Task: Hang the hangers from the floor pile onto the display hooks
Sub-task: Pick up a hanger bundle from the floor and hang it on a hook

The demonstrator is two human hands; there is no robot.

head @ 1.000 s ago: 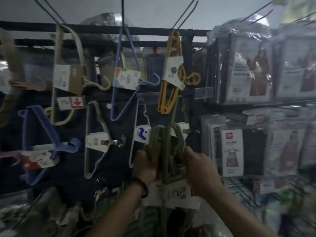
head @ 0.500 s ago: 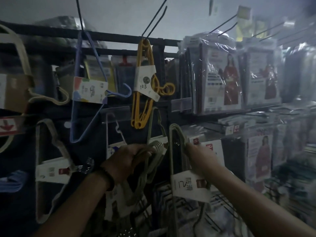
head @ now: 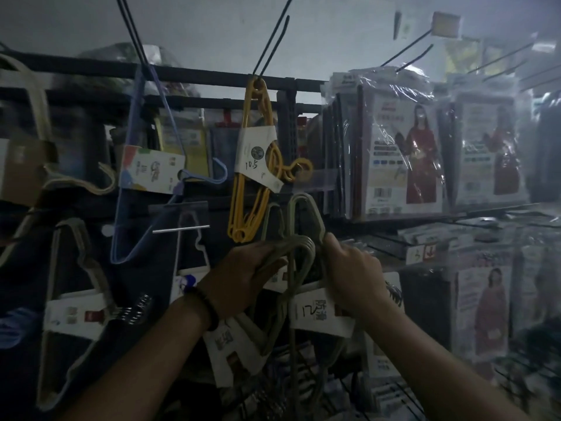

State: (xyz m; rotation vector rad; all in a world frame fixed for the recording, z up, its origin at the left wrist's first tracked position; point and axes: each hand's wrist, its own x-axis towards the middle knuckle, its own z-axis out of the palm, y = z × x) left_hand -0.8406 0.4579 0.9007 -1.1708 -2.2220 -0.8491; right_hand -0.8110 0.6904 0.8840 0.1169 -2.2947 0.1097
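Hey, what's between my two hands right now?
In the head view, the curved ends of the grey-green hangers fill the gap between the left hand and the right hand; each hand grips a bundle.

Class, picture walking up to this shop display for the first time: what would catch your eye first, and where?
At centre, the left hand and right hand each grip a bundle of grey-green hangers, low in the view. Just above them hangs a bright yellow hanger bundle, and shiny packets picturing red garments are stacked on the right.
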